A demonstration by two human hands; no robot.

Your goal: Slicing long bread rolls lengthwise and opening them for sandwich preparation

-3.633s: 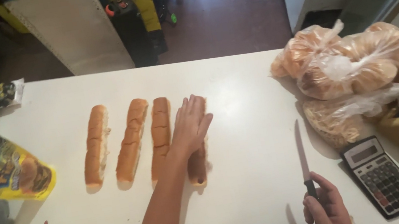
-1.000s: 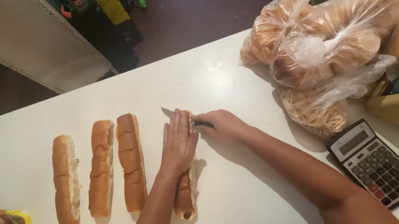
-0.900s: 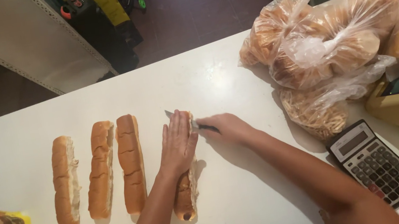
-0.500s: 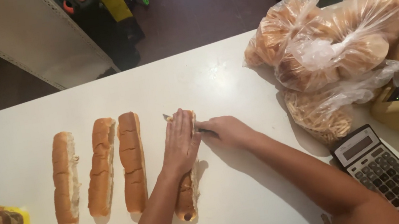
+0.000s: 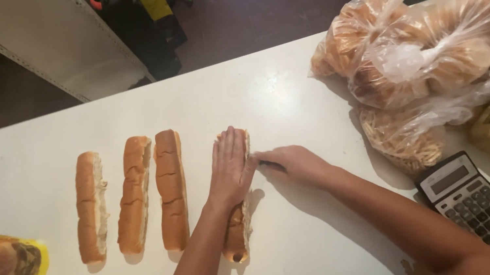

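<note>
Your white counter (image 5: pixel 289 83) carries clear plastic bags of round buns (image 5: pixel 435 46). Since a moment ago, your right hand (image 5: pixel 292 163), grip clenched on the dark-handled knife (image 5: pixel 271 165), has pushed its blade into the long bread roll (image 5: pixel 238 205); your left hand (image 5: pixel 230 170) presses flat on it, grasping nothing.

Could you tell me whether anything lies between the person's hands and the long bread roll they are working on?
Nothing visible does. The left hand lies flat on top of the roll, and the right hand is at its side, gripping a dark handle. The other three rolls lie apart, further left.
</note>
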